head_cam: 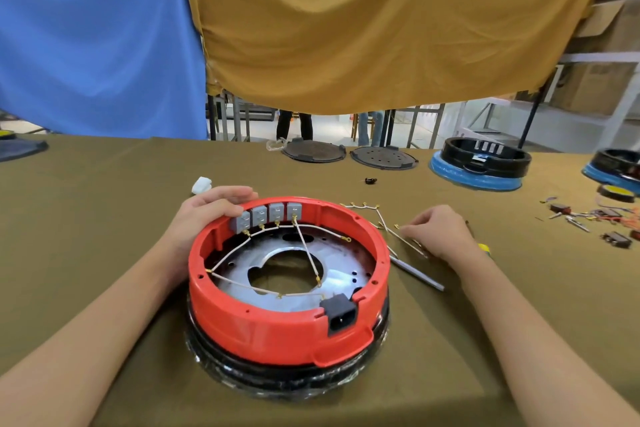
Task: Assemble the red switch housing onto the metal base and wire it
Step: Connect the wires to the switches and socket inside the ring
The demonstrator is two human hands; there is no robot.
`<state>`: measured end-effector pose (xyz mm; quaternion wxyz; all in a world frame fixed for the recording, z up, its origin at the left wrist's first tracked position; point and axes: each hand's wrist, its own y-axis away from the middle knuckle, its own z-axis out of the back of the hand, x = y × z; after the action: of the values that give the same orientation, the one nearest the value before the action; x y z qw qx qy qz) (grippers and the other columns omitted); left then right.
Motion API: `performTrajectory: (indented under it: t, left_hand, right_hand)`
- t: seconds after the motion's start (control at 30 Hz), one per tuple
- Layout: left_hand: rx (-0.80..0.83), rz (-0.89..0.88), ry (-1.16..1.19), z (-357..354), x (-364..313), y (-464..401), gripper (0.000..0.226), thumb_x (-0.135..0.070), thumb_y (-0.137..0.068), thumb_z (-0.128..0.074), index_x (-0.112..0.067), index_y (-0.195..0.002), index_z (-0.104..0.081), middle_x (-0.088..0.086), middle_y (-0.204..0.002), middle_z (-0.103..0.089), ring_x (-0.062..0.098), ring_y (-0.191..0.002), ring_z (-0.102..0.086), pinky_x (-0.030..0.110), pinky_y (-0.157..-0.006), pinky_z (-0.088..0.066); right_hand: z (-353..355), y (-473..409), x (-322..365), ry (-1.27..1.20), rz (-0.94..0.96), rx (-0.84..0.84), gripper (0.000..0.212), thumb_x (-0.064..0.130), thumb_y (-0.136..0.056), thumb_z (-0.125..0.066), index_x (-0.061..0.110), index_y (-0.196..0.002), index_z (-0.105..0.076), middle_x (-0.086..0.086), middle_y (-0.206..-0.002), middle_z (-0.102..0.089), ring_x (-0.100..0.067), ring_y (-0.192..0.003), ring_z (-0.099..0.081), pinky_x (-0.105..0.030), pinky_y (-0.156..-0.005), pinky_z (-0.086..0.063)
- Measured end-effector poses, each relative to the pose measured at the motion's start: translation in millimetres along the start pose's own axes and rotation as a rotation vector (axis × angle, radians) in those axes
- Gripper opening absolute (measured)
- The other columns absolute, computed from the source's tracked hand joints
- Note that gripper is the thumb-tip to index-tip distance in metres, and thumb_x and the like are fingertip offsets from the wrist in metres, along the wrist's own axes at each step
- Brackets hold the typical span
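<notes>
1. The red switch housing (277,326), a round open ring, is seated mouth-up on the metal base (242,267), whose silver plate with a central cut-out is seen through the ring. The assembly stands at the centre of the tabletop (104,218), near the front edge, on a black round part (277,381) wrapped in clear film.
2. No long axis is presented by the ring. Its black power inlet (341,315) faces the viewer; the row of four grey switch blocks (268,218) is set inside the far wall.
3. White wires (304,253) with brass terminals are run from the grey blocks across the interior to the near rim.
4. The left hand (204,215) is laid over the far-left rim, fingers curled onto the wall beside the grey blocks, so the housing is held.
5. The right hand (436,232) is placed on the tabletop to the right of the housing, its fingertips pinching a loose wire harness (381,218) that lies there.
6. A grey rod-like tool (415,274) lies just right of the housing; a yellow object at the right wrist is mostly hidden.
7. The tabletop is covered in olive cloth. Further back lie two dark round plates (349,152), a white piece (201,184), and black rings on blue bases (479,166); small parts (588,222) are scattered at far right.
8. Blue and mustard cloths (346,28) are hung behind; the legs of standing persons are seen beneath them.
9. The far-right assembly is cut off by the frame edge; the scattered parts cannot be identified.
</notes>
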<state>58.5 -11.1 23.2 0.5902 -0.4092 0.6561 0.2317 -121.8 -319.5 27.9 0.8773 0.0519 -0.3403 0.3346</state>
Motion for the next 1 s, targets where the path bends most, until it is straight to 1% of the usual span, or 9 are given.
performTrajectory:
  t: [0.07, 0.27, 0.33, 0.47, 0.6, 0.67, 0.77, 0.9, 1.0]
  left_hand:
    - [-0.02, -0.005, -0.012, -1, 0, 1, 0.031, 0.009, -0.086, -0.053, -0.004, -0.108, -0.071, 0.005, -0.108, -0.076, 0.015, -0.093, -0.074, 0.02, -0.068, -0.058]
    - [-0.027, 0.009, -0.023, -1, 0, 2, 0.03, 0.005, -0.086, -0.056, -0.006, -0.109, -0.072, 0.005, -0.11, -0.075, 0.018, -0.098, -0.073, 0.026, -0.078, -0.055]
    - [-0.023, 0.019, -0.025, -1, 0, 2, 0.03, 0.004, -0.086, -0.056, -0.006, -0.109, -0.072, 0.004, -0.109, -0.076, 0.019, -0.098, -0.073, 0.027, -0.078, -0.055]
    - [-0.022, 0.042, -0.009, -2, -1, 3, 0.03, 0.003, -0.087, -0.054, -0.005, -0.111, -0.071, 0.006, -0.11, -0.075, 0.019, -0.094, -0.073, 0.03, -0.079, -0.054]
    - [-0.019, 0.049, -0.008, -3, -2, 4, 0.029, 0.003, -0.088, -0.054, -0.005, -0.11, -0.072, 0.005, -0.11, -0.075, 0.02, -0.094, -0.072, 0.033, -0.082, -0.054]
    - [-0.012, 0.051, 0.001, -3, -3, 5, 0.029, 0.004, -0.088, -0.053, -0.005, -0.11, -0.071, 0.005, -0.108, -0.076, 0.021, -0.092, -0.072, 0.032, -0.081, -0.056]
    - [0.006, 0.053, 0.013, -4, -3, 5, 0.029, 0.004, -0.089, -0.053, -0.005, -0.109, -0.072, 0.007, -0.104, -0.076, 0.021, -0.087, -0.073, 0.027, -0.073, -0.059]
    - [0.029, 0.067, 0.021, -2, -2, 5, 0.03, 0.002, -0.088, -0.054, -0.007, -0.107, -0.074, 0.01, -0.109, -0.075, 0.025, -0.092, -0.072, 0.03, -0.074, -0.058]
    - [0.051, 0.07, 0.014, 0, -2, 5, 0.03, 0.001, -0.088, -0.055, -0.012, -0.103, -0.077, 0.009, -0.111, -0.074, 0.025, -0.094, -0.073, 0.028, -0.07, -0.059]
  right_hand:
    - [-4, 0, 1, 0.089, 0.004, 0.061, 0.013, 0.031, -0.084, -0.075, 0.019, -0.085, -0.072, 0.002, -0.082, -0.068, -0.008, -0.073, -0.059, -0.025, -0.055, -0.042]
    - [-8, 1, 4, 0.174, 0.016, 0.067, 0.023, 0.031, -0.095, -0.064, 0.01, -0.088, -0.069, -0.003, -0.075, -0.063, -0.012, -0.068, -0.056, -0.026, -0.055, -0.04]
    - [-8, 1, 3, 0.042, 0.008, 0.045, 0.027, 0.03, -0.099, -0.058, 0.008, -0.087, -0.067, -0.006, -0.074, -0.063, -0.015, -0.066, -0.054, -0.028, -0.056, -0.039]
    - [-5, 4, 3, -0.338, -0.01, 0.027, 0.032, 0.03, -0.103, -0.051, 0.01, -0.08, -0.063, -0.001, -0.069, -0.055, -0.014, -0.061, -0.045, -0.028, -0.057, -0.037]
    - [-4, 6, 9, -0.784, 0.04, 0.142, 0.016, 0.017, -0.101, -0.056, 0.006, -0.096, -0.067, -0.003, -0.076, -0.059, -0.015, -0.072, -0.053, -0.029, -0.07, -0.05]
    - [-3, 8, 13, -0.856, 0.085, 0.177, 0.015, 0.014, -0.1, -0.057, 0.008, -0.105, -0.07, -0.001, -0.076, -0.061, -0.012, -0.072, -0.055, -0.027, -0.071, -0.051]
    - [-2, 16, 23, -0.865, 0.187, 0.219, 0.015, 0.014, -0.098, -0.058, 0.012, -0.1, -0.074, 0.0, -0.074, -0.064, -0.011, -0.069, -0.057, -0.025, -0.069, -0.052]
    - [10, 31, 60, -0.663, 0.439, 0.171, 0.012, 0.019, -0.096, -0.063, 0.017, -0.093, -0.074, 0.002, -0.073, -0.067, -0.01, -0.067, -0.059, -0.021, -0.065, -0.053]
    - [17, 43, 94, -0.543, 0.625, 0.174, 0.008, 0.019, -0.093, -0.065, 0.015, -0.09, -0.072, 0.002, -0.072, -0.067, -0.01, -0.064, -0.059, -0.022, -0.061, -0.051]
